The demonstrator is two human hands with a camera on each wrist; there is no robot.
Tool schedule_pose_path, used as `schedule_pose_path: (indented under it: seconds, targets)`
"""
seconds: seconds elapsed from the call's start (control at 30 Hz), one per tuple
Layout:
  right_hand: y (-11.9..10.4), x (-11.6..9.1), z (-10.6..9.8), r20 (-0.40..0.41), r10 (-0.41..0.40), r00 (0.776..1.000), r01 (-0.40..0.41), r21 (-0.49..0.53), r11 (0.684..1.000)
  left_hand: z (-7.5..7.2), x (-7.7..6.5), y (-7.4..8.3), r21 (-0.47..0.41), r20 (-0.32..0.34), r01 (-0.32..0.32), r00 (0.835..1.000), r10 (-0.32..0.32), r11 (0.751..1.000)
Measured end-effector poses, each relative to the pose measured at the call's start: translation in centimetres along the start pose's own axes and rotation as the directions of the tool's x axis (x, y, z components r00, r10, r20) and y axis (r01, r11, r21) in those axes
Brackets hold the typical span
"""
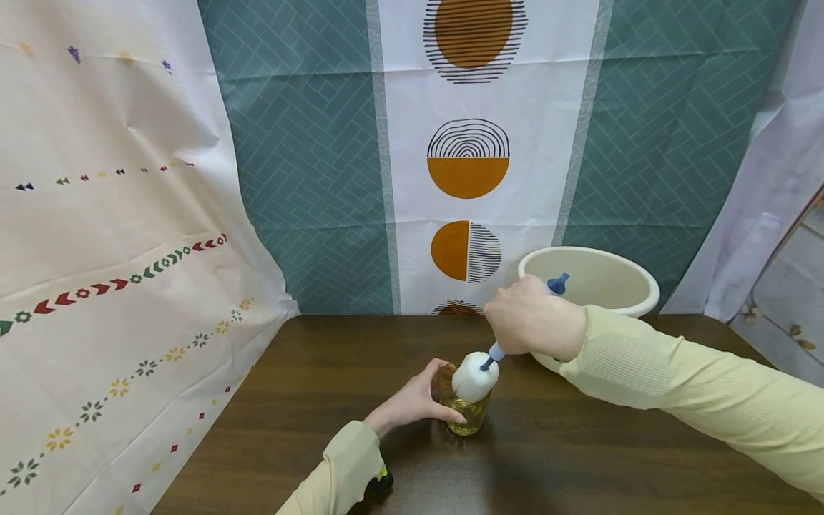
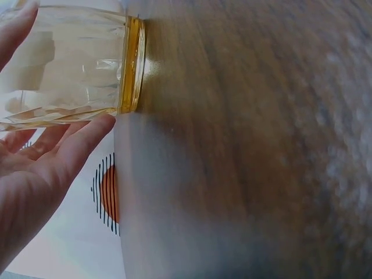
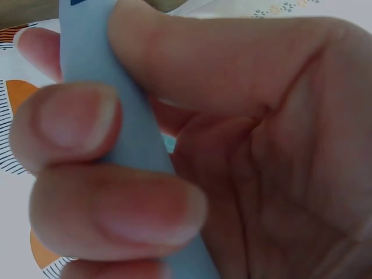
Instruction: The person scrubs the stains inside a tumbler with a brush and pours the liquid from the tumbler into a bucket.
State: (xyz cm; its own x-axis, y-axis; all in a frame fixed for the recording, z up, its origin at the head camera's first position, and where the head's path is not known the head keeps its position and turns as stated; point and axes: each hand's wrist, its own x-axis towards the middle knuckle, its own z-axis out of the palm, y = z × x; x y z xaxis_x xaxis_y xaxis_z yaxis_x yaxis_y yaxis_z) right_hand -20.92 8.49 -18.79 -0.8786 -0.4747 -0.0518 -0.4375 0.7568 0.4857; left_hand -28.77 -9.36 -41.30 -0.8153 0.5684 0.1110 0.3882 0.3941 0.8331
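In the head view my left hand (image 1: 415,400) holds an amber drinking glass (image 1: 468,420) above the wooden table, thumb on the near side and fingers round the far side. The left wrist view shows the ridged glass (image 2: 75,64) between thumb and fingers (image 2: 87,139). My right hand (image 1: 531,318) grips the light blue handle (image 1: 497,351) of a sponge bottle brush. Its white sponge head (image 1: 473,379) sits partly inside the mouth of the glass. In the right wrist view, curled fingers (image 3: 116,209) and the thumb wrap the handle (image 3: 139,139).
A large cream-white tub (image 1: 649,304) stands at the back right, partly behind the right hand and forearm. Patterned cloth (image 1: 309,179) hangs behind the brown table (image 1: 309,400) and down its left side. A small black and yellow object (image 1: 381,481) shows by the left wrist.
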Motion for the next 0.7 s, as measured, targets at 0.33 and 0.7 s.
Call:
schedule_pose_path:
  seconds: [0.33,0.7]
  targets:
    - [0.06,-0.06,0.11,-0.028,-0.020,0.999,0.020,0.013,1.000,0.00,-0.07,0.09,-0.032,0.009,-0.005,1.000,0.005,0.999]
    - [0.11,-0.09,0.28,-0.027,-0.041,0.999,0.042,0.024,0.999,-0.03,-0.04,0.20,-0.027,0.017,0.010,1.000,-0.010,1.000]
